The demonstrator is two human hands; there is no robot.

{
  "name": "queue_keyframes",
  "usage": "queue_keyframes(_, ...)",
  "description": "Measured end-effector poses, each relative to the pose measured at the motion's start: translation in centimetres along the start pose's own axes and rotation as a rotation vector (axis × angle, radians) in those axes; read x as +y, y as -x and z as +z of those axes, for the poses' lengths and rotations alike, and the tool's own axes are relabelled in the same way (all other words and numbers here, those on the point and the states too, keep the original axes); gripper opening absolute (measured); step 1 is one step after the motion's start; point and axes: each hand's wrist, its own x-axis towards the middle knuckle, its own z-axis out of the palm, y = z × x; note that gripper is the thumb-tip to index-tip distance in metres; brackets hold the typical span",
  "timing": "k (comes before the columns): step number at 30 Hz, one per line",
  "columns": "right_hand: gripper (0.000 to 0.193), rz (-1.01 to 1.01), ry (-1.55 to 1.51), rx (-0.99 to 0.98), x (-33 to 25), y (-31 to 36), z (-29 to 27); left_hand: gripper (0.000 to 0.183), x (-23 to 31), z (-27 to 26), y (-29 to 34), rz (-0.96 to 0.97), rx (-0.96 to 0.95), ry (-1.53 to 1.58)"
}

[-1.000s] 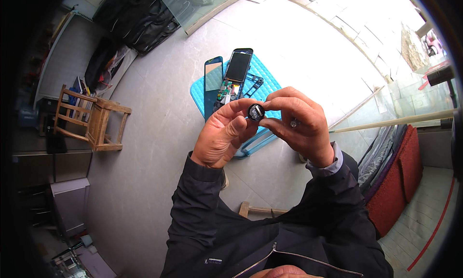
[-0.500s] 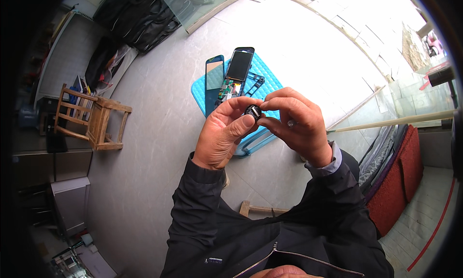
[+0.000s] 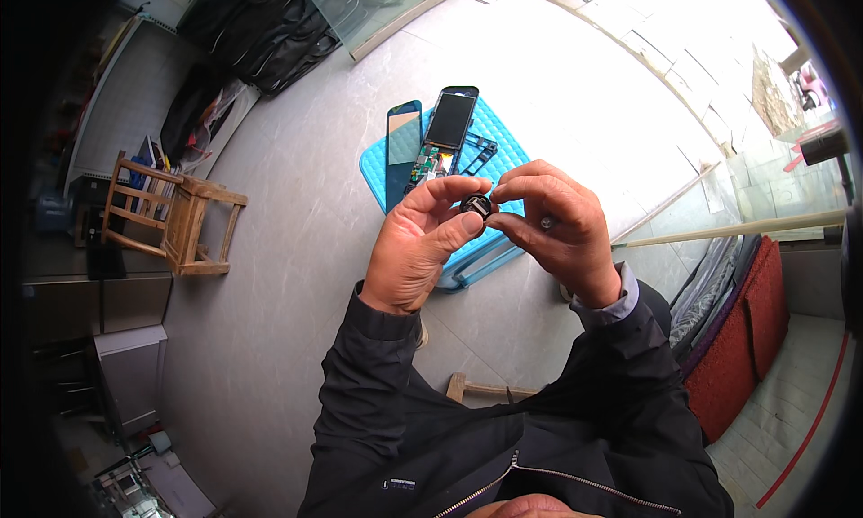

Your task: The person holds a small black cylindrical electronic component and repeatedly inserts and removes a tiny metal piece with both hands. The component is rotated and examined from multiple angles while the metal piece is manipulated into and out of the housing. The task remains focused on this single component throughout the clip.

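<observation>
My left hand (image 3: 415,253) pinches a small round black part (image 3: 475,206) with a light rectangular piece on its face, between thumb and fingers. From the other side, my right hand (image 3: 568,230) brings thumb and forefinger to the part's edge. A slim tool with a round metallic end (image 3: 547,222) is tucked in my right palm; its kind is unclear. Beyond my hands, an opened handheld device (image 3: 449,118) with a dark screen and a bare green circuit board (image 3: 428,163) lies on a blue stool (image 3: 499,127). A dark blue glass panel (image 3: 404,145) and a black plastic frame (image 3: 478,155) flank it.
A small wooden chair (image 3: 193,226) stands at the left on the grey tiled floor (image 3: 270,338). Red folded matting (image 3: 742,334) leans at the right, near a glass pane (image 3: 782,194). Part of a wooden stool (image 3: 457,388) shows below my arms.
The round part has turned slightly in my fingers, and both hands have shifted a little. Things on the blue stool lie as before; the view has moved slightly.
</observation>
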Motion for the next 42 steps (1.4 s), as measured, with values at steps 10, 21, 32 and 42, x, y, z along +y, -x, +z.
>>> queue_keyframes(10, 0.030, 0.009, -0.022, 0.012, -0.25, 0.02, 0.03, 0.048, -0.12, -0.08, 0.02, 0.117, -0.002, -0.136)
queue_keyframes(21, 0.029, -0.009, 0.092, 0.004, -0.40, 0.17, 0.13, 0.048, -0.41, 0.18, 0.16, 0.193, -0.006, -0.222)
queue_keyframes(32, 0.022, 0.072, 0.002, -0.039, -0.96, -0.10, -0.33, 0.046, -0.63, -0.05, -0.01, 0.159, -0.025, -0.208)
queue_keyframes(42, 0.021, 0.012, -0.056, -0.019, -0.21, -0.10, -0.04, 0.049, -0.95, -0.39, -0.13, 0.134, -0.061, -0.161)
